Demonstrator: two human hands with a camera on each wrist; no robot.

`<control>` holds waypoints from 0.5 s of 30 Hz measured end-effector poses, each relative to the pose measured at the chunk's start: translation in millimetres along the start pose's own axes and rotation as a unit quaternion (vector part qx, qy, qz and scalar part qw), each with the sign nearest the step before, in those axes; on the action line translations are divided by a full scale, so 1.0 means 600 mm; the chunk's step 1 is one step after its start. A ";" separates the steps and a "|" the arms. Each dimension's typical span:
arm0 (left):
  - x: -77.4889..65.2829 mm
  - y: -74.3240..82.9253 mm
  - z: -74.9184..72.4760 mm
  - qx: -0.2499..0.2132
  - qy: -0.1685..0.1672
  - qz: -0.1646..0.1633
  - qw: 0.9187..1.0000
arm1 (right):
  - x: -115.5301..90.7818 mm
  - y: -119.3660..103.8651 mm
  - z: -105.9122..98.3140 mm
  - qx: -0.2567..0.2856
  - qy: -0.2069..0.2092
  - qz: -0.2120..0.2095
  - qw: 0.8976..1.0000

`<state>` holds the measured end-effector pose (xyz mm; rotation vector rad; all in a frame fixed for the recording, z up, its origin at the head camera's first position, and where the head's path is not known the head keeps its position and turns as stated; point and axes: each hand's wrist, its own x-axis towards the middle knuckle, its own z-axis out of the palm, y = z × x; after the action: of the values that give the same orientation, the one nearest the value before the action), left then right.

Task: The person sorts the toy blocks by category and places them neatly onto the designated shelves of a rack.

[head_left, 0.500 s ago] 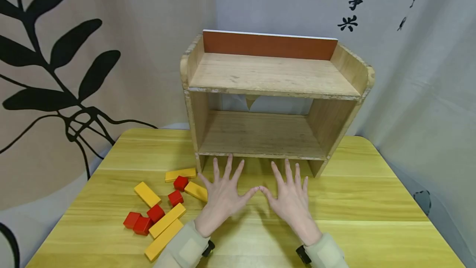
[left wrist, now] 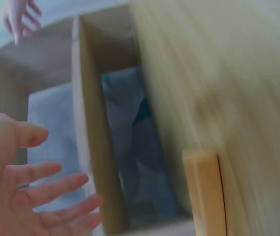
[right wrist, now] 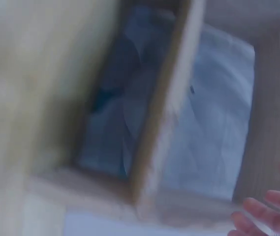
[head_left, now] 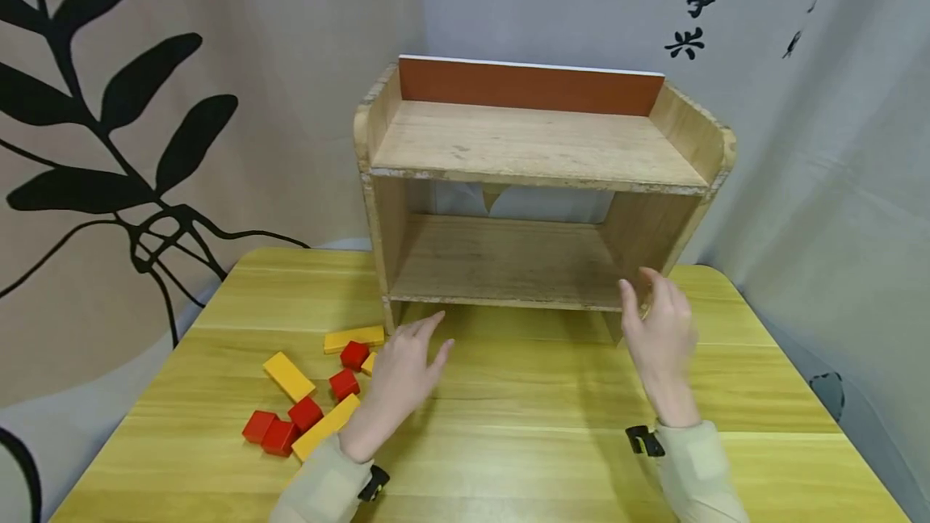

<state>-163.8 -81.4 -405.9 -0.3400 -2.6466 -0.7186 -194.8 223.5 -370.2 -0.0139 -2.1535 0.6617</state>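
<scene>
As I monitor remotely, left hand (head_left: 401,370): drawn left, released, fingers extended, near the wooden shelf (head_left: 508,261).
Right hand (head_left: 659,333): moved right, released, fingers loosely bent, at the shelf's right side; contact unconfirmed.
Wooden shelf: upright, far middle of the table (head_left: 763,394).
Red blocks (head_left: 344,384), yellow blocks (head_left: 288,376): left on the table, ungrasped.
Work: I judge handling not begun.

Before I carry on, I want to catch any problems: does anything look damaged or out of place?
The shelf looks worn: its front edges show pale, chipped-looking patches against the wood. It stands upright. The blocks lie scattered on the table's left, none visibly damaged.
</scene>
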 end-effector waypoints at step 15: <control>-0.010 -0.204 -0.159 -0.044 -0.126 -0.062 0.989 | 0.099 0.048 -0.049 -0.012 -0.041 0.064 0.997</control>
<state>-170.2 -234.9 -385.4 -0.3096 -2.9004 -0.8854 -216.8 275.8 -325.6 -0.1401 -2.2543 0.7216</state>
